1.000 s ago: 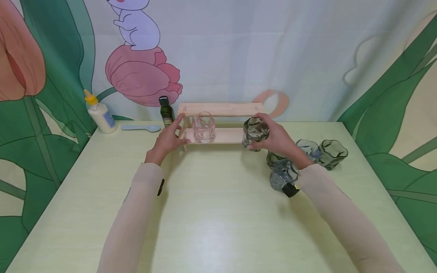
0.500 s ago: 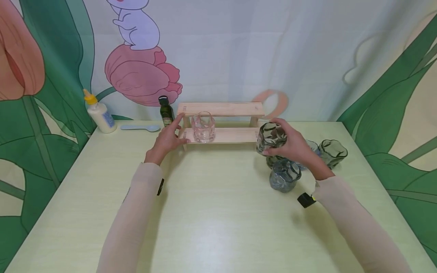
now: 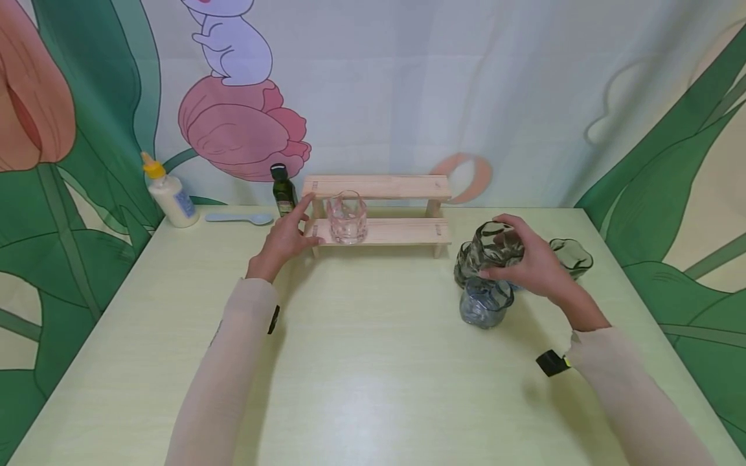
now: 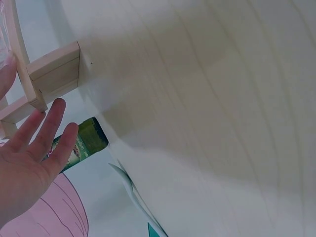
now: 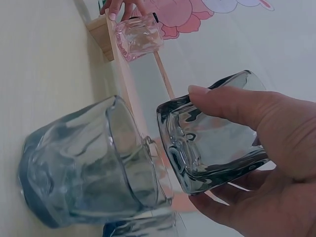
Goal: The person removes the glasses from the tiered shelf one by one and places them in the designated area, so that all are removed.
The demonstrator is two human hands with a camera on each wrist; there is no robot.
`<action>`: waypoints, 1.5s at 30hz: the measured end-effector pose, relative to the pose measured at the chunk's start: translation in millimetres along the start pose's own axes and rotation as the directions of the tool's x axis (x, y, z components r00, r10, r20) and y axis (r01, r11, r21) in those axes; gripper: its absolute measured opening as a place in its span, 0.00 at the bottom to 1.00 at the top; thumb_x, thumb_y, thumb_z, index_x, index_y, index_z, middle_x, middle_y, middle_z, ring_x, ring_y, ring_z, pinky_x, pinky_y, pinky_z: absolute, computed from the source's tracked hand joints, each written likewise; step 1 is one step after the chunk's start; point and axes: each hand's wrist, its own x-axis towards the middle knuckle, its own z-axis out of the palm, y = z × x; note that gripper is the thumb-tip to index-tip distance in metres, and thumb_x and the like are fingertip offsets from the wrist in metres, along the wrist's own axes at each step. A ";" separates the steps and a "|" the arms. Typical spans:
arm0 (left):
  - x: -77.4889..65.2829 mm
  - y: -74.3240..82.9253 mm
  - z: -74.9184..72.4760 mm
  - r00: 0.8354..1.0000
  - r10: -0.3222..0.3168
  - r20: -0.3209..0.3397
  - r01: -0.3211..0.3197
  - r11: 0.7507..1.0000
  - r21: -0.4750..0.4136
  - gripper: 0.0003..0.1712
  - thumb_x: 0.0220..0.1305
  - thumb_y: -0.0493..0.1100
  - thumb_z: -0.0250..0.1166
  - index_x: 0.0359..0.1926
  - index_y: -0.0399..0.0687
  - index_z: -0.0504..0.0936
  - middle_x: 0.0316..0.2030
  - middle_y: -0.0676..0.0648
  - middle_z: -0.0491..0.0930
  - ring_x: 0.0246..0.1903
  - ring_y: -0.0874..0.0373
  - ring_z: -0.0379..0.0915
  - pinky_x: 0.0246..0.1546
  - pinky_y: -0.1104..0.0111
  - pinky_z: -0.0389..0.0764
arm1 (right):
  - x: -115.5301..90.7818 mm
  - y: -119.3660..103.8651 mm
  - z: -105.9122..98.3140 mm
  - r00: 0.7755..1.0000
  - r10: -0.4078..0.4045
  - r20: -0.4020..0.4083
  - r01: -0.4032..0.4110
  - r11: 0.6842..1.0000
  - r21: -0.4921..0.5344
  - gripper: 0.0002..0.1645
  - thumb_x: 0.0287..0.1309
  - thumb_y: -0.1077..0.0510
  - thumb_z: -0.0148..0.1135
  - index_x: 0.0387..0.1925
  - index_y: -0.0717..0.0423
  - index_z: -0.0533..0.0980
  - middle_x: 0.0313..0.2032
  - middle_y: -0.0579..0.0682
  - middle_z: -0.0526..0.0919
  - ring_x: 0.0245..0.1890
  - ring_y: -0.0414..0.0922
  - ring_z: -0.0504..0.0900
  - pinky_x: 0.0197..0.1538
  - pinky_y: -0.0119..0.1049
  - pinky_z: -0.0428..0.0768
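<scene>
My right hand [image 3: 536,264] grips a grey-green glass tumbler [image 3: 495,244] with wavy sides, thumb on one side and fingers on the other. In the right wrist view, the held tumbler [image 5: 212,136] is beside a blue-grey glass [image 5: 89,163]. From the head, it overlaps the cluster of glasses on the right of the table. My left hand [image 3: 285,239] rests with spread, fairly straight fingers against the left end of a two-step wooden rack [image 3: 402,231]. Upon the rack's lower step stands a clear pinkish glass [image 3: 348,223].
Grouped at the right are a blue-grey glass [image 3: 485,307] in front, a green-grey glass [image 3: 463,265] and another green-grey glass [image 3: 574,255]. Behind my left hand are a dark green bottle [image 3: 283,194], a pale blue spoon [image 3: 239,218] and a white glue bottle [image 3: 175,200].
My right hand has carried the grey-green tumbler from the rack's right end rightward to the cluster of glasses. My left hand has stayed on the rack.
</scene>
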 end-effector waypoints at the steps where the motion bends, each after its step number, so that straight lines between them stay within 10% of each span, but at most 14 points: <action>1: 0.0 -0.2 0.1 1.000 0.000 0.000 0.000 1.000 0.000 0.57 0.60 0.42 0.73 0.79 0.68 0.46 0.63 0.36 0.73 0.51 0.38 0.78 0.51 0.46 0.77 | -3.0 0.6 -1.8 1.000 0.003 -0.001 -0.003 1.000 0.003 0.59 0.48 0.53 0.80 0.75 0.47 0.54 0.58 0.64 0.75 0.61 0.61 0.72 0.57 0.63 0.72; 25: -1.8 1.0 -0.2 1.000 0.001 0.003 -0.001 1.000 -0.003 0.56 0.60 0.41 0.73 0.79 0.67 0.46 0.63 0.35 0.73 0.51 0.38 0.78 0.52 0.46 0.77 | -56.9 38.7 -27.4 0.998 0.037 -0.058 -0.039 0.999 -0.026 0.57 0.49 0.56 0.79 0.74 0.54 0.54 0.59 0.67 0.72 0.60 0.65 0.68 0.52 0.61 0.72; 37: -2.5 3.0 -1.0 1.000 -0.009 0.006 0.009 1.000 0.000 0.56 0.61 0.41 0.72 0.79 0.67 0.45 0.65 0.35 0.71 0.52 0.37 0.78 0.53 0.46 0.77 | -65.0 60.4 -20.9 0.998 0.031 -0.048 -0.032 0.999 -0.024 0.57 0.48 0.57 0.79 0.74 0.53 0.55 0.56 0.65 0.74 0.55 0.59 0.72 0.42 0.35 0.76; 45: -3.3 3.7 -1.1 1.000 -0.002 0.011 0.002 1.000 -0.003 0.56 0.61 0.41 0.72 0.79 0.66 0.45 0.65 0.35 0.72 0.52 0.37 0.78 0.53 0.46 0.76 | -63.4 74.0 -9.1 0.998 0.048 -0.035 -0.049 0.999 -0.008 0.57 0.47 0.59 0.79 0.74 0.54 0.56 0.57 0.66 0.73 0.57 0.62 0.72 0.44 0.38 0.75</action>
